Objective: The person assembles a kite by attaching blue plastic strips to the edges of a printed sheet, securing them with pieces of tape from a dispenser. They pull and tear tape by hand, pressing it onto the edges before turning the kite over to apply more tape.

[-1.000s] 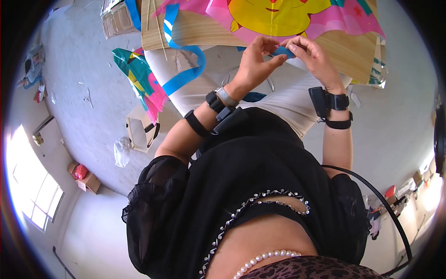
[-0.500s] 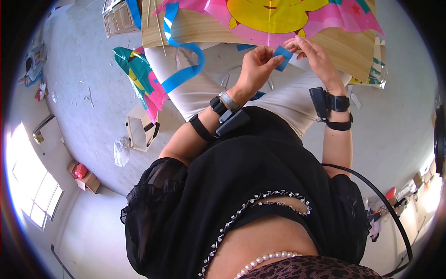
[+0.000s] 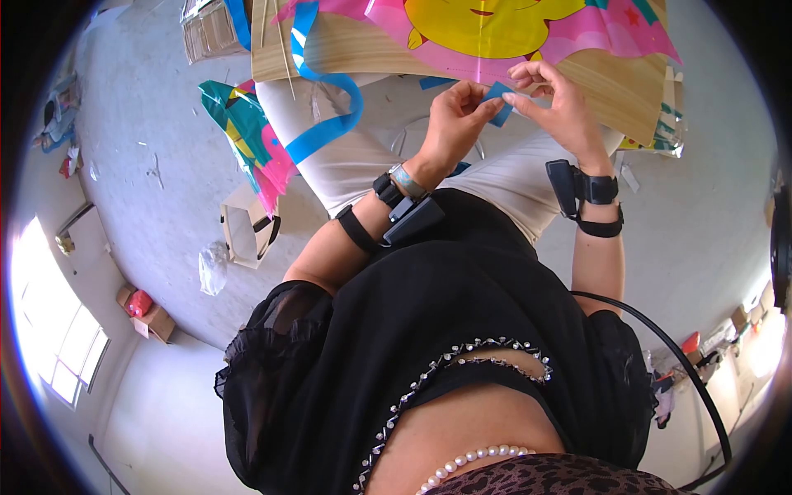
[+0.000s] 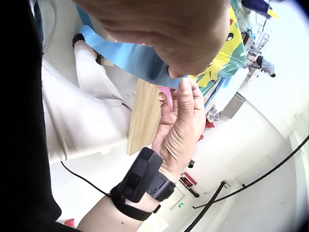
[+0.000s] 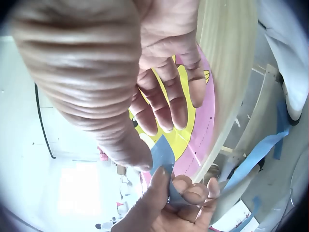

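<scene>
In the head view, my left hand [image 3: 452, 124] pinches the end of a blue ribbon [image 3: 500, 115] between thumb and curled fingers. The right wrist view shows that end [image 5: 163, 153] standing up from the left hand [image 5: 154, 208]. My right hand [image 3: 569, 115] is just to its right, fingers loosely extended and apart from the thumb; in the right wrist view, the right hand's [image 5: 91, 72] thumb tip is at the ribbon's edge, contact unclear. From the left hand [image 4: 169, 29], the ribbon [image 4: 125, 55] runs off as a wide band in the left wrist view.
A pink and yellow printed foil sheet [image 3: 487, 29] lies on a wooden board [image 3: 379, 58] beyond the hands. More blue ribbon [image 3: 334, 132] curls down at the left, near a green and pink foil piece [image 3: 247, 136]. A cardboard box [image 3: 206, 33] stands at the upper left.
My right hand has drawn back slightly from the ribbon; its thumb has swung away from the fingers toward the ribbon's edge. The left hand turned the ribbon end upward and keeps its pinch.
</scene>
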Demonstrator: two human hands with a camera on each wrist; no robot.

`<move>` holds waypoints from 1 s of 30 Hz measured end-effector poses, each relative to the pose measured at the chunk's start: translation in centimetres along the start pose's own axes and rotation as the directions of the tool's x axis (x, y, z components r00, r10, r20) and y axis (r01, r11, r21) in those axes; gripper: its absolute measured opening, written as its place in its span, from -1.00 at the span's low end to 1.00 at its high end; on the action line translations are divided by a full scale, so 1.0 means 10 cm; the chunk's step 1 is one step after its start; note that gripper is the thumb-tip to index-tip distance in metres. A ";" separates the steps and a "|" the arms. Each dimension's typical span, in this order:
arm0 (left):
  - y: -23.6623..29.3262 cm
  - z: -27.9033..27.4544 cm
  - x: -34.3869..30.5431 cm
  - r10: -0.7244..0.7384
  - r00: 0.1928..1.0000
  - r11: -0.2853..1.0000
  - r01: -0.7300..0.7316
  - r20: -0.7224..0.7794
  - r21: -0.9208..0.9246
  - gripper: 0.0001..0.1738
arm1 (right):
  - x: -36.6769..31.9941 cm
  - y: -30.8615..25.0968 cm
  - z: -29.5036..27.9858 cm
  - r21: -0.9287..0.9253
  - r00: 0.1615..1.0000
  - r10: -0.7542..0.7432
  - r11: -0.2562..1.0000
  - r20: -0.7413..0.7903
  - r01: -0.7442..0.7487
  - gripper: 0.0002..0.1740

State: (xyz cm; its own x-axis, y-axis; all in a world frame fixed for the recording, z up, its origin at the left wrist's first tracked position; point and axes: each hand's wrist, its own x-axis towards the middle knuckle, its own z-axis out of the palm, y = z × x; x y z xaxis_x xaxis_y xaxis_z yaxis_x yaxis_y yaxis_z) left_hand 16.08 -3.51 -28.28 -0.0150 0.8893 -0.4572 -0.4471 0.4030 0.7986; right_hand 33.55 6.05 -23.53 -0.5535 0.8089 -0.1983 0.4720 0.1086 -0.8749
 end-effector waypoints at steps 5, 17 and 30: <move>-0.01 0.00 -0.02 -0.013 1.000 0.999 0.013 0.003 -0.033 -0.82 | 0.06 0.07 0.03 0.033 0.999 -0.022 0.999 -0.045 0.023 -0.81; -0.19 0.11 0.02 -0.131 0.985 0.981 0.112 -0.113 -0.157 -0.79 | 0.25 0.21 0.05 -0.142 0.985 -0.175 0.974 0.009 0.174 -0.86; -0.33 0.17 0.14 -0.262 0.929 0.952 0.205 -0.260 -0.227 -0.72 | 0.53 0.46 0.08 -0.244 0.961 -0.259 0.930 0.098 0.275 -0.85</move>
State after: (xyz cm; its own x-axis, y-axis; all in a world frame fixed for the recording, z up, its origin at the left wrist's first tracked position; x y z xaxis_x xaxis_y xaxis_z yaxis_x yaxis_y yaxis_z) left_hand 19.02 -3.26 -30.91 -0.1296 0.6647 -0.7358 -0.6319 0.5165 0.5779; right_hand 32.22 10.38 -28.95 -0.7211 0.6928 -0.0074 0.4539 0.4644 -0.7604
